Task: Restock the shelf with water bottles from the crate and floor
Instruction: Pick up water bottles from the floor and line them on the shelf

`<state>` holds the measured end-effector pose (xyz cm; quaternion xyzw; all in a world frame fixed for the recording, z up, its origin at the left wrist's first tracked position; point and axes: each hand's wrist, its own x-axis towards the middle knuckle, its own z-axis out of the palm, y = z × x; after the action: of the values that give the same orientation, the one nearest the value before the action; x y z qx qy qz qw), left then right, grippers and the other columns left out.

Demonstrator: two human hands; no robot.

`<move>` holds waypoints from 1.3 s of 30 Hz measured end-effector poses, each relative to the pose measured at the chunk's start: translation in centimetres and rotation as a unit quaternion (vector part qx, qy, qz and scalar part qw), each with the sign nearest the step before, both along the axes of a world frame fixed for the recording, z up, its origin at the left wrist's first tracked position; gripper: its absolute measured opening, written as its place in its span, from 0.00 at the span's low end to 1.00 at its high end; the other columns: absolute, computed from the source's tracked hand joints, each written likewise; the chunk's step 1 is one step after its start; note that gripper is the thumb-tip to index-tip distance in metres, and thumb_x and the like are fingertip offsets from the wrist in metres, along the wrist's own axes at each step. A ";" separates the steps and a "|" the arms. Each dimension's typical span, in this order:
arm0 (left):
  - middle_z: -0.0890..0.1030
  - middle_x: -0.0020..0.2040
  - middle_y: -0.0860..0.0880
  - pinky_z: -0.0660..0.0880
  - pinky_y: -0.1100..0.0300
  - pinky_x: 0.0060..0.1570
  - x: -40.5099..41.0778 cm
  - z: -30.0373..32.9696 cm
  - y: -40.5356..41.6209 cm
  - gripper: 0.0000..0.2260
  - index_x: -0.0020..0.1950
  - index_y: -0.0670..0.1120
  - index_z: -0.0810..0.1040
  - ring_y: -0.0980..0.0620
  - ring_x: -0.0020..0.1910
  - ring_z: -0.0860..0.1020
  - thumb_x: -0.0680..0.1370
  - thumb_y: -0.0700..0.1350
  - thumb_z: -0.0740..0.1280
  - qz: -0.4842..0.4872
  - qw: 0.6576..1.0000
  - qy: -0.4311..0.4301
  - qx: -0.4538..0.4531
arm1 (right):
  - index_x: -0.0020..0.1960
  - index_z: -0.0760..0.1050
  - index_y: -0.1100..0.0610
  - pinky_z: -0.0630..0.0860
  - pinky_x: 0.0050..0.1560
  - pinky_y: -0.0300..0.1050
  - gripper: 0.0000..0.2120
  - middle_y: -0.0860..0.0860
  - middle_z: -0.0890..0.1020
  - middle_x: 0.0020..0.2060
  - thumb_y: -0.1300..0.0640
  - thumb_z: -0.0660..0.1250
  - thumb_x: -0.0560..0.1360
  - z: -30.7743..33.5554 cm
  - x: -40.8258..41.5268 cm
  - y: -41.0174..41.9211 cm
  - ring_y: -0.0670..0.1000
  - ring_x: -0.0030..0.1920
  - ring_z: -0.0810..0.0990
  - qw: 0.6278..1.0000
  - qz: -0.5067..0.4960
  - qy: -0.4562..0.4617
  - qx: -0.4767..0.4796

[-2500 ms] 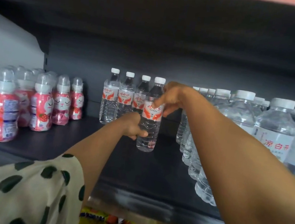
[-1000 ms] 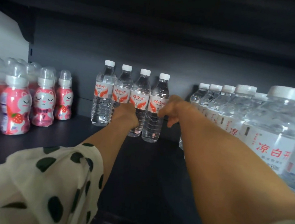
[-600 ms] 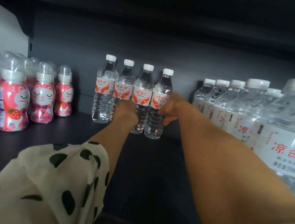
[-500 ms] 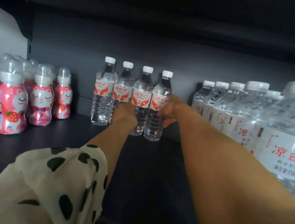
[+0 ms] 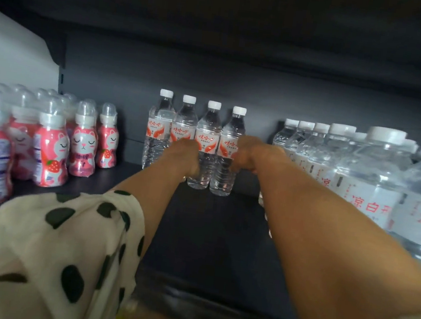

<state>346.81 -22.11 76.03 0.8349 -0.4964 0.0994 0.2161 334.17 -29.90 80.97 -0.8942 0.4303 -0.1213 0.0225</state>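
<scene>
Reaching over dark shelf (image 5: 210, 239); left grip (image 5: 184, 156), right grip (image 5: 244, 155) states unclear.

I have both arms stretched straight forward, bare forearms running nearly parallel out of cream sleeves with dark spots. My left hand (image 5: 184, 156) is curled, knuckles toward me. My right hand (image 5: 244, 154) is curled too, thumb side inward; what the fingers do beyond is hidden.

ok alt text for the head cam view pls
Two bare hands, left hand and right hand, reach to a row of four red-labelled water bottles at the back of a dark shelf. Pink cat bottles stand left, larger water bottles right.
</scene>
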 end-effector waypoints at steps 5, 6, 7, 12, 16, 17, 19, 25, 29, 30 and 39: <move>0.77 0.49 0.45 0.76 0.55 0.49 -2.8 0.4 5.7 0.17 0.56 0.42 0.75 0.46 0.50 0.77 0.71 0.43 0.75 -0.004 0.993 -0.085 0.082 | 0.60 0.74 0.55 0.76 0.60 0.52 0.25 0.52 0.79 0.54 0.55 0.76 0.66 -1.0 -2.9 4.7 0.54 0.54 0.79 0.995 0.013 0.082 -0.050; 0.76 0.48 0.46 0.76 0.55 0.50 -3.5 0.3 6.8 0.17 0.55 0.43 0.75 0.46 0.50 0.77 0.70 0.44 0.76 -0.007 0.991 -0.094 0.098 | 0.61 0.73 0.54 0.76 0.59 0.51 0.27 0.52 0.79 0.55 0.56 0.77 0.65 -1.4 -3.6 5.6 0.54 0.54 0.79 0.995 0.013 0.085 -0.054; 0.75 0.46 0.47 0.76 0.54 0.51 -4.3 0.3 7.9 0.16 0.52 0.43 0.74 0.46 0.49 0.76 0.70 0.45 0.76 -0.009 0.988 -0.104 0.111 | 0.63 0.73 0.55 0.76 0.59 0.50 0.28 0.53 0.79 0.55 0.57 0.77 0.65 -1.8 -4.5 6.8 0.55 0.55 0.78 0.994 0.014 0.086 -0.058; 0.72 0.43 0.47 0.75 0.53 0.44 -8.4 0.3 13.4 0.11 0.49 0.44 0.73 0.47 0.44 0.74 0.72 0.45 0.72 -0.023 0.980 -0.157 0.120 | 0.72 0.62 0.59 0.72 0.56 0.46 0.33 0.57 0.73 0.64 0.56 0.72 0.71 -3.5 -9.3 12.3 0.59 0.63 0.74 0.989 0.026 0.093 -0.108; 0.69 0.37 0.48 0.71 0.54 0.40 -12.3 -0.4 17.6 0.07 0.42 0.43 0.70 0.47 0.42 0.73 0.73 0.40 0.68 -0.033 0.979 -0.174 0.099 | 0.73 0.58 0.60 0.72 0.58 0.50 0.33 0.59 0.71 0.66 0.54 0.68 0.74 -5.3 -13.1 16.5 0.60 0.64 0.73 0.983 0.033 0.109 -0.145; 0.69 0.37 0.48 0.71 0.54 0.39 -13.3 -0.6 18.6 0.07 0.41 0.43 0.69 0.46 0.42 0.73 0.73 0.40 0.67 -0.035 0.979 -0.174 0.101 | 0.73 0.58 0.60 0.72 0.57 0.49 0.32 0.59 0.71 0.65 0.55 0.68 0.74 -5.6 -14.1 17.6 0.61 0.63 0.73 0.982 0.036 0.109 -0.152; 0.72 0.42 0.47 0.71 0.54 0.40 -15.5 -1.2 20.6 0.06 0.44 0.44 0.70 0.44 0.45 0.74 0.73 0.40 0.67 -0.037 0.979 -0.172 0.105 | 0.72 0.58 0.60 0.72 0.55 0.50 0.30 0.59 0.71 0.64 0.55 0.67 0.75 -6.3 -16.1 19.6 0.61 0.63 0.73 0.981 0.042 0.103 -0.160; 0.76 0.55 0.44 0.70 0.52 0.43 -21.7 -3.7 25.5 0.10 0.52 0.44 0.73 0.42 0.52 0.75 0.74 0.43 0.68 -0.053 0.982 -0.147 0.102 | 0.69 0.61 0.60 0.72 0.55 0.52 0.26 0.58 0.71 0.62 0.54 0.66 0.75 -9.3 -22.4 24.5 0.61 0.62 0.73 0.980 0.060 0.086 -0.168; 0.76 0.57 0.43 0.69 0.52 0.44 -26.1 -7.0 28.4 0.14 0.58 0.46 0.72 0.41 0.56 0.75 0.75 0.46 0.68 -0.059 0.980 -0.149 0.115 | 0.70 0.61 0.58 0.73 0.54 0.54 0.29 0.57 0.71 0.62 0.51 0.67 0.74 -12.1 -26.8 27.5 0.60 0.62 0.73 0.983 0.072 0.079 -0.149; 0.76 0.57 0.43 0.70 0.52 0.45 -26.9 -8.1 28.9 0.14 0.58 0.46 0.73 0.41 0.56 0.76 0.74 0.47 0.68 -0.069 0.979 -0.152 0.115 | 0.69 0.61 0.58 0.73 0.54 0.53 0.28 0.57 0.71 0.62 0.51 0.67 0.74 -13.0 -27.8 28.3 0.60 0.61 0.73 0.984 0.075 0.078 -0.142; 0.76 0.58 0.44 0.74 0.50 0.47 -31.2 -21.8 30.6 0.19 0.61 0.45 0.71 0.42 0.59 0.75 0.72 0.45 0.69 -0.165 0.963 -0.092 0.193 | 0.69 0.61 0.60 0.71 0.49 0.50 0.30 0.57 0.71 0.61 0.53 0.67 0.72 -27.2 -32.0 31.8 0.59 0.61 0.72 0.985 0.091 0.132 -0.059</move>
<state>315.66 8.44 54.23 0.7544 -0.6548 0.0413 0.0173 302.20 1.88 53.78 -0.9377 0.3380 -0.0249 -0.0763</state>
